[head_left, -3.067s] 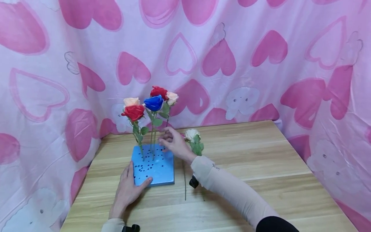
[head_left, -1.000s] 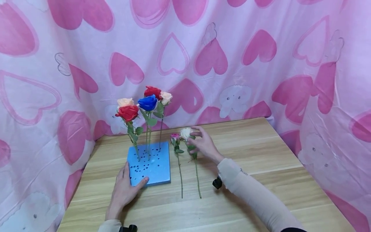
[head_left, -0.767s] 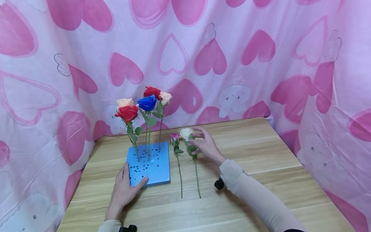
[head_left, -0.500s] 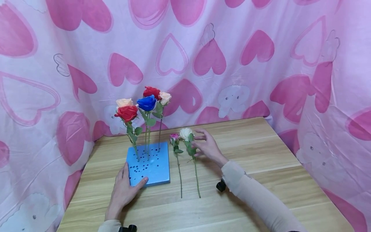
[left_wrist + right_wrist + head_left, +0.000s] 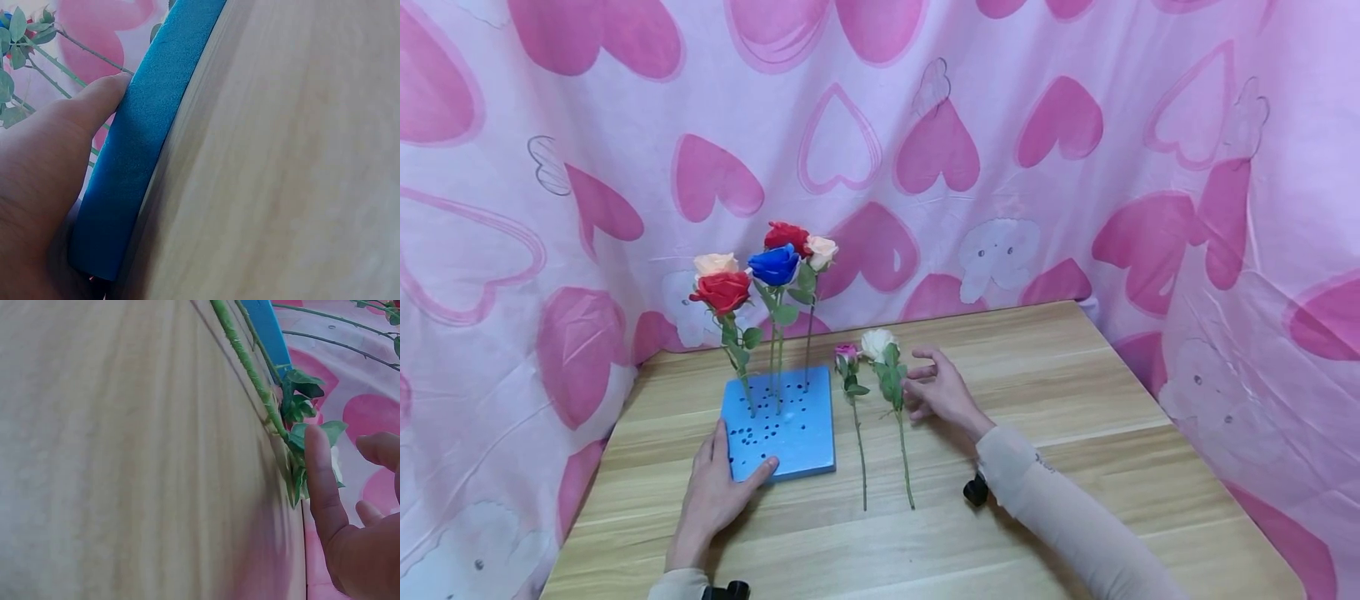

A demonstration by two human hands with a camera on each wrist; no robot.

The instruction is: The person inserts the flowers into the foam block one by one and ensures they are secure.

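A blue foam block (image 5: 790, 437) with several holes lies on the wooden table (image 5: 1075, 400). Several roses stand in its far side, among them a red rose (image 5: 722, 292) and a blue rose (image 5: 775, 265). My left hand (image 5: 718, 487) rests flat at the block's near left corner, thumb on the foam (image 5: 137, 169). A white rose (image 5: 878, 343) and a small pink rose (image 5: 847, 354) lie on the table right of the block. My right hand (image 5: 936, 390) sits just right of the white rose's leaves, fingers loosely spread. In the right wrist view one finger (image 5: 322, 481) touches those leaves beside the stem (image 5: 247, 362).
A pink curtain (image 5: 1000, 125) printed with hearts hangs close behind the table and along both sides. The table's right edge (image 5: 1157, 392) lies near the curtain. Bare wood stretches to the right of my right hand and along the front.
My right hand left the stems standing in the block, moved right to the lying white rose's head, then slid back a little to beside its leaves. The left hand stayed on the block.
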